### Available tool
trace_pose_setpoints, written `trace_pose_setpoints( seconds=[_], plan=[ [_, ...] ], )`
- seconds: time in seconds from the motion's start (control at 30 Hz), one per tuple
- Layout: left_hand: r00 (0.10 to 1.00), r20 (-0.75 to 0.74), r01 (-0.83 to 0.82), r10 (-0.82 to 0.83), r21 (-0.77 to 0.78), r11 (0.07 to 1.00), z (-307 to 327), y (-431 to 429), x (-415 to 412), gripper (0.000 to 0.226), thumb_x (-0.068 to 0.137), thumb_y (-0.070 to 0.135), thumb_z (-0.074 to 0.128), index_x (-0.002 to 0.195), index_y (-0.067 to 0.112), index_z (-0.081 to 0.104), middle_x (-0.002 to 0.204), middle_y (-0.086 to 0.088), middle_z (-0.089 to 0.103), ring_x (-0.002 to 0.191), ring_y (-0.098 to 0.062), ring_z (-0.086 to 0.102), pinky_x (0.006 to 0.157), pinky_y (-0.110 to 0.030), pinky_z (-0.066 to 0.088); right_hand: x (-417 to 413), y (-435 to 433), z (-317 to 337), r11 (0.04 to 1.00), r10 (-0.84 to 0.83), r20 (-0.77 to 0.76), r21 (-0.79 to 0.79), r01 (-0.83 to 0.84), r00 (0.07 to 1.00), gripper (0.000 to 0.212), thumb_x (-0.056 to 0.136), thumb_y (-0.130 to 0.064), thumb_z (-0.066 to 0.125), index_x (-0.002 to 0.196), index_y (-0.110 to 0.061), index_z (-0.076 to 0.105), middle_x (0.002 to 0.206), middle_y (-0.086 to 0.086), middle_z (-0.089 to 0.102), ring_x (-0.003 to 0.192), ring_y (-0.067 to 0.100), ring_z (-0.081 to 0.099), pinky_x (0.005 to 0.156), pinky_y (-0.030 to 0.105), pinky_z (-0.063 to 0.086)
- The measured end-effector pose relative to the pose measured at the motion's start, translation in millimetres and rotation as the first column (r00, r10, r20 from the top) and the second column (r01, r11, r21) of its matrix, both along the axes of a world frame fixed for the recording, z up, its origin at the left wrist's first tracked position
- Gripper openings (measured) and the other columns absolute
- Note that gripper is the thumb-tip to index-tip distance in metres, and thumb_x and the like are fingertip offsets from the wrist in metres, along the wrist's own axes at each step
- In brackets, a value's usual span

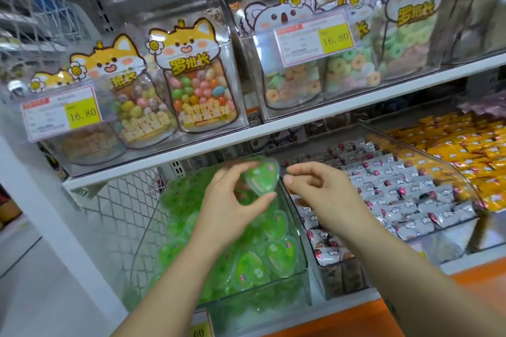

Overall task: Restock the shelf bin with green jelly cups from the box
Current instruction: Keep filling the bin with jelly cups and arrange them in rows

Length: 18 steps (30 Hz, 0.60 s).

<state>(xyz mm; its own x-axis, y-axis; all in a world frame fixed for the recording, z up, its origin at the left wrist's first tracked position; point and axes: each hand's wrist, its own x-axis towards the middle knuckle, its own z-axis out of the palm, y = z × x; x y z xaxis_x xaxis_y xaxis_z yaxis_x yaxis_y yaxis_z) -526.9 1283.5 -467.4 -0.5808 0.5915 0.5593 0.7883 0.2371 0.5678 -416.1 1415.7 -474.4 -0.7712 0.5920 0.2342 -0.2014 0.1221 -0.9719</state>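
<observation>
Cup (261, 176): green, heart-shaped, clear moulded plastic with a glossy printed film lid. It is held in the air directly above the back of the bin (299, 232), on edge, lid facing the camera. The heart's axis looks diagonal; I can't tell which way the tip points.

Left hand (232, 205) pinches it, thumb under the lower edge and fingers over the upper edge. Right hand (325, 191) is just beside the cup on the right, not touching it, fingers loosely curled, nothing visible in them.

Key relation: the target is straight down and slightly toward the person. The left hand is already on the cup, so I'd expect a simple lower-and-release with no reach across.

Bin: clear rigid plastic with a sloped front. The pile (252, 268) of identical cups is fairly high, with lids facing up at the front. Slick lids, so a dropped cup could slide.

Box: not in view.

The neighbour bin (449, 172) on the right holds silver-white wrapped sweets. Shelf (246, 135) above carries clear candy tubs.
</observation>
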Motion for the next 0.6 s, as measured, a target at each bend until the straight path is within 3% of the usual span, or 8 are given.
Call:
trace_pose_setpoints(
  seconds=[0.07, 0.2, 0.3, 0.47, 0.6],
  plan=[
    [0.995, 0.03, -0.095, 0.096, -0.008, 0.995, 4, 8, -13, 0.048, 0.07, 0.039, 0.078, 0.113, 0.033, 0.059, 0.105, 0.014, 0.061, 0.092, -0.004, 0.06, 0.085, -0.021, 0.049, 0, 2, -3, 0.996, -0.012, 0.077, 0.087, 0.005, 0.997, 0.012, 0.083, -0.018, 0.068, 0.094, -0.022, 0.063, 0.083, 0.002, 0.066, 0.073, 0.007, 0.059, 0.075, 0.019, 0.049],
    [0.98, 0.037, -0.19, 0.194, -0.086, 0.978, 1, 27, -33, 0.056, 0.073, 0.044, 0.075, 0.124, 0.03, 0.055, 0.121, 0.009, 0.055, 0.106, -0.011, 0.057, 0.089, -0.022, 0.045, 0, -1, -10, 0.978, -0.004, 0.211, 0.203, -0.04, 0.977, 0.017, 0.082, -0.02, 0.069, 0.096, -0.026, 0.062, 0.093, -0.01, 0.064, 0.08, 0.003, 0.061, 0.078, 0.016, 0.047],
    [0.971, 0.072, -0.218, 0.229, -0.139, 0.966, -10, 36, -47, 0.057, 0.074, 0.046, 0.074, 0.125, 0.031, 0.055, 0.13, 0.005, 0.056, 0.114, -0.013, 0.055, 0.096, -0.026, 0.044, 1, -2, -11, 0.966, -0.006, 0.229, 0.253, -0.054, 0.973, 0.017, 0.083, -0.023, 0.068, 0.093, -0.033, 0.059, 0.095, -0.012, 0.064, 0.081, 0.001, 0.061, 0.068, 0.007, 0.042],
    [0.937, -0.03, -0.335, 0.347, -0.351, 0.874, -20, 39, -58, 0.062, 0.074, 0.063, 0.063, 0.129, 0.036, 0.051, 0.139, 0.006, 0.051, 0.125, -0.017, 0.049, 0.105, -0.037, 0.037, 2, -1, -11, 0.965, 0.013, 0.242, 0.251, -0.075, 0.97, 0.016, 0.083, -0.023, 0.068, 0.092, -0.034, 0.059, 0.094, -0.005, 0.067, 0.08, 0.002, 0.061, 0.067, 0.011, 0.044],
    [0.909, -0.156, -0.411, 0.386, -0.476, 0.777, -20, 41, -54, 0.062, 0.076, 0.07, 0.053, 0.13, 0.039, 0.049, 0.138, 0.008, 0.05, 0.126, -0.019, 0.046, 0.106, -0.037, 0.035, 2, -1, -10, 0.962, 0.012, 0.233, 0.263, -0.075, 0.972, 0.016, 0.084, -0.023, 0.067, 0.094, -0.032, 0.06, 0.092, -0.01, 0.064, 0.073, -0.004, 0.057, 0.056, 0.004, 0.038]
  ],
)
